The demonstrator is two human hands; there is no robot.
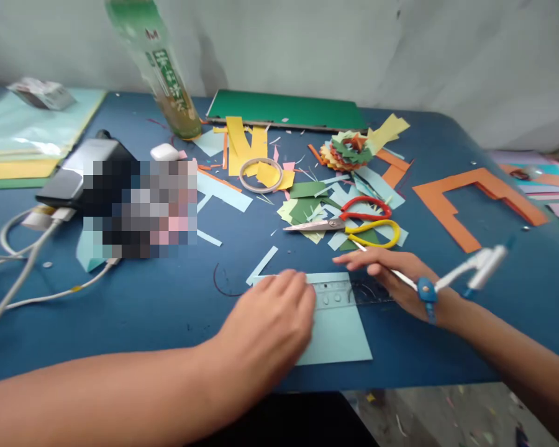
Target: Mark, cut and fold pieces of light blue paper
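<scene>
My left hand (272,316) lies on a light blue paper sheet (340,338) near the front edge of the blue table (168,304), fingers together and pressing down on it and on the left end of a clear ruler (349,292). My right hand (391,273) is at the ruler's right end and holds a white and blue drawing compass (451,276), its thin point stretching toward the scissors. Scissors with red and yellow handles (354,225) lie just beyond the hands among paper scraps.
Behind the scissors: coloured paper scraps (317,198), a tape ring (261,175), a layered paper rosette (349,151), a green board (289,110) and a green bottle (165,68). Orange cut-outs (470,198) lie right. A power bank (81,174), white cables (23,267) and paper sheets (23,136) sit left.
</scene>
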